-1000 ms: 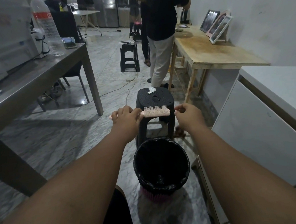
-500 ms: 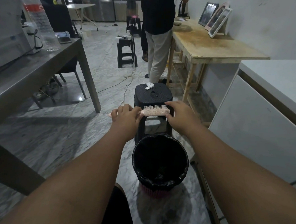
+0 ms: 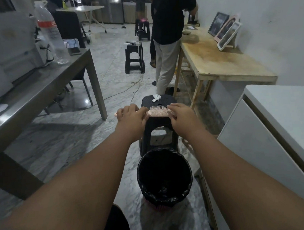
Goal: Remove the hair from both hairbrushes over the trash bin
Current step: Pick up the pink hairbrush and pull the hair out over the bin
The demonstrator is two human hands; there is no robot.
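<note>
Your single view comes from the camera on your head, facing forward and down. The bin (image 3: 189,173) sits low in the centre, close beneath you, and you look straight into its mouth. Your forearms enter from the bottom corners and meet just beyond the bin, where your left hand (image 3: 130,118) and right hand (image 3: 180,115) hold the brush (image 3: 159,113). Farther beyond the bin the floor runs well away, and the wide lens bends the edges.

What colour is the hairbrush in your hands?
The hairbrush is light pink, bristles included. It shows best in the head view, the only one here.
</note>
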